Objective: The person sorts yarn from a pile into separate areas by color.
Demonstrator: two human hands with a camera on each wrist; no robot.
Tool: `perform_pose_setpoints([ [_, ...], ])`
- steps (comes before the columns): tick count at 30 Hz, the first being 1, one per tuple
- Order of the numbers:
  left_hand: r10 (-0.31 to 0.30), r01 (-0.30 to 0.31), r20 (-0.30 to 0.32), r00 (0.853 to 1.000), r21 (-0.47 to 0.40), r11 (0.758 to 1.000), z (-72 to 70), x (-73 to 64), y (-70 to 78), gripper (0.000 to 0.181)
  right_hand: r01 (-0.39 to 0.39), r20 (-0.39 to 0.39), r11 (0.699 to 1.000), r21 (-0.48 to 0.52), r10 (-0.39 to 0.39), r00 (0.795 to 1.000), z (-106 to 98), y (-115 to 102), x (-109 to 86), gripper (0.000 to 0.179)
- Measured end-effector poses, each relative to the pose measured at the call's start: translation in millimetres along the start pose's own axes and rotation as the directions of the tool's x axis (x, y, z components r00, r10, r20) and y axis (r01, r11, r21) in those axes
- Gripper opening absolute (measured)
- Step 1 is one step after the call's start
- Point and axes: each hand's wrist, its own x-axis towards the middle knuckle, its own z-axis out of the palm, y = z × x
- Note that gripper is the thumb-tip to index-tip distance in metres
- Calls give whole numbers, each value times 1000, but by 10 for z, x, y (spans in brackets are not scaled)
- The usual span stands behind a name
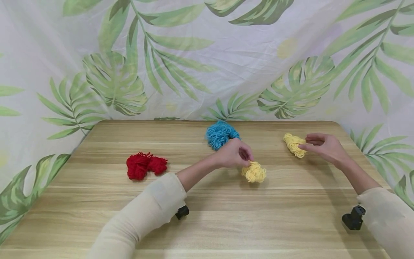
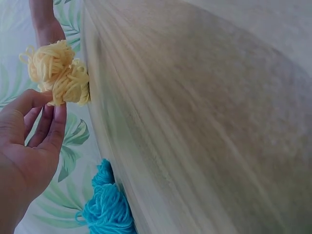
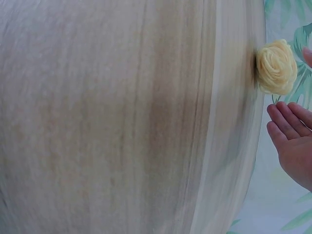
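Observation:
My left hand [image 1: 233,154] pinches a small bundle of pale yellow yarn [image 1: 254,172] between thumb and fingertips, low over the middle of the table. The left wrist view shows the thumb and fingers of that hand [image 2: 34,146] at the yarn's edge. To the right, a second yellow yarn bundle [image 1: 294,145], wound into an oblong, lies on the table. Beside it is my right hand [image 1: 325,148], fingers extended and thumb apart. In the right wrist view, the fingers of the right hand [image 3: 292,136] are just short of the wound yarn [image 3: 277,67].
A blue yarn bundle [image 1: 220,135] lies at the table's back, behind my left hand. Red yarn [image 1: 145,166] rests on the left part of the wooden table [image 1: 226,223]. A leaf-patterned cloth [image 1: 181,64] hangs behind the far edge.

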Motion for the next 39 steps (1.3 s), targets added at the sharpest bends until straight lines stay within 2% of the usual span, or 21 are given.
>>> perform_pose_setpoints([
  [6, -23, 23, -31, 999, 9, 1000, 25, 44, -4, 7, -3, 3, 1000, -4, 3, 1000, 1, 4, 5, 78],
  [12, -33, 33, -56, 998, -1, 999, 54, 150, -68, 5, -3, 8, 1000, -8, 3, 1000, 0, 29, 12, 78],
  [23, -40, 38, -63, 997, -30, 999, 119, 332, -48, 5, 21, -6, 1000, 23, -21, 1000, -15, 41, -12, 75],
  [39, -112, 102, -133, 985, -78, 992, 190, 454, -24, 5, 27, 4, 1000, 9, -27, 1000, -30, 89, 29, 74],
])
